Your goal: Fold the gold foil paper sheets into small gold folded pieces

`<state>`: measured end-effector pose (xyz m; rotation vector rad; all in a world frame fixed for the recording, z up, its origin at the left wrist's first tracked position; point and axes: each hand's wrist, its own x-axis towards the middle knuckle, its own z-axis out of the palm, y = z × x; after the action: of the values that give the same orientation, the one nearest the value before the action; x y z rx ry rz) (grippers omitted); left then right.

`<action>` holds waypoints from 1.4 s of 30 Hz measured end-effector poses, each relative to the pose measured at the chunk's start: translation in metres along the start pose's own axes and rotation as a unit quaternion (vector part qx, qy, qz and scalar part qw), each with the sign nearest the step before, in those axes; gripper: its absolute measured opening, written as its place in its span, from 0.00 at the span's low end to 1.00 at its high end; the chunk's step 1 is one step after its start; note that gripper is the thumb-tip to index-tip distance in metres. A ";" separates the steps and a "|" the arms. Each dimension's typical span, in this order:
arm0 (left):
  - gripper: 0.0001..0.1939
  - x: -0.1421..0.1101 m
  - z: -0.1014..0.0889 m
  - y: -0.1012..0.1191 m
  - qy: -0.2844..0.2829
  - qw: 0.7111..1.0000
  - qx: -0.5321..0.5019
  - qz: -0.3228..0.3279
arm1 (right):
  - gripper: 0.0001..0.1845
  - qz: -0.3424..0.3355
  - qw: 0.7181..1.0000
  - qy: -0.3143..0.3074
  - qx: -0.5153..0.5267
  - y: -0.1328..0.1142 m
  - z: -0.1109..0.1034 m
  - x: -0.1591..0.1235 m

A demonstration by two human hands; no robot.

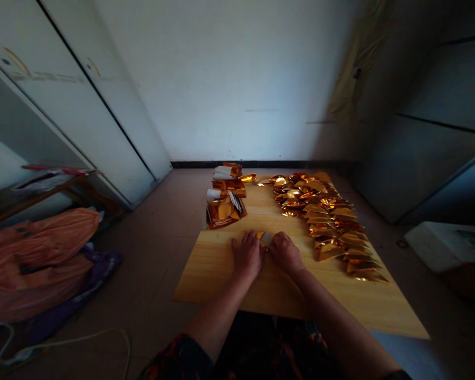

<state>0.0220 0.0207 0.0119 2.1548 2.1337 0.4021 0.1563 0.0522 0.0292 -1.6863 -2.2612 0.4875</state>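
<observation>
Left hand (247, 256) and right hand (285, 252) working close together, fingertips clamping folded gold foil piece (262, 237) on wooden board (221, 277); long axis unreadable (fingers covering most); neither hand nearer; foil triangles (328, 221) lying in row rightward.
</observation>
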 end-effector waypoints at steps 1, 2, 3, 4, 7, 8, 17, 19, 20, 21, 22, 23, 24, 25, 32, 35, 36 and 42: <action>0.18 0.000 0.000 0.000 0.001 1.000 -0.001 0.000 | 0.07 -0.002 1.000 0.004 0.006 0.001 0.001 0.000; 0.18 0.000 0.000 0.000 0.002 1.000 -0.001 -0.001 | 0.06 -0.004 1.000 0.008 0.013 0.002 0.001 0.000; 0.18 0.000 0.001 0.000 0.003 1.000 -0.002 -0.002 | 0.05 -0.005 1.000 0.013 0.020 0.003 0.002 0.000; 0.18 0.000 0.001 0.000 0.002 1.000 -0.002 -0.003 | 0.04 -0.004 0.999 0.018 0.027 0.004 0.003 0.000; 0.18 0.000 0.002 0.000 0.002 1.000 -0.003 -0.006 | 0.03 0.004 0.999 0.028 0.047 0.006 0.004 0.002; 0.18 0.000 0.002 0.000 0.004 1.000 -0.003 -0.006 | 0.03 0.006 0.998 0.029 0.052 0.006 0.005 0.002; 0.19 0.001 0.000 0.000 0.004 1.000 -0.011 0.000 | 0.07 0.018 0.996 0.030 0.082 0.010 0.007 0.008; 0.18 0.002 0.000 0.000 0.003 1.000 -0.009 -0.003 | 0.05 0.021 0.996 0.030 0.081 0.009 0.007 0.008; 0.18 0.002 0.000 0.000 0.003 1.000 -0.008 -0.004 | 0.04 0.022 0.996 0.031 0.078 0.008 0.007 0.008; 0.18 0.002 0.000 0.000 0.001 1.000 -0.006 -0.005 | 0.02 0.025 0.996 0.032 0.073 0.007 0.008 0.008; 0.17 0.002 0.000 0.000 0.000 1.000 -0.004 -0.004 | 0.01 0.028 0.997 0.035 0.067 0.005 0.008 0.007; 0.17 0.002 0.000 0.000 -0.001 1.000 -0.003 -0.004 | 0.02 0.032 0.997 0.038 0.059 0.004 0.007 0.007; 0.17 0.002 0.000 0.000 -0.002 1.000 -0.002 -0.003 | 0.03 0.035 0.997 0.040 0.053 0.002 0.007 0.007; 0.17 0.002 0.000 -0.001 -0.002 1.000 0.000 -0.003 | 0.03 0.037 0.997 0.039 0.049 0.001 0.007 0.007; 0.18 0.004 -0.002 -0.006 -0.012 1.000 -0.002 0.021 | 0.11 -0.016 0.999 0.019 0.045 0.006 0.001 0.001; 0.20 0.007 -0.001 -0.013 -0.013 0.999 -0.019 0.043 | 0.11 -0.082 0.996 0.029 -0.011 0.008 -0.001 -0.009; 0.21 0.008 -0.001 -0.015 -0.012 0.998 -0.026 0.051 | 0.12 -0.094 0.994 0.034 -0.032 0.007 -0.001 -0.012; 0.20 0.015 -0.005 -0.026 -0.016 0.995 -0.031 0.098 | 0.13 -0.115 0.991 0.029 -0.064 0.003 -0.001 -0.025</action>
<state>-0.0044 0.0356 0.0123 2.3264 1.8741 0.4376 0.1661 0.0291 0.0287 -1.4487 -2.4492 0.2430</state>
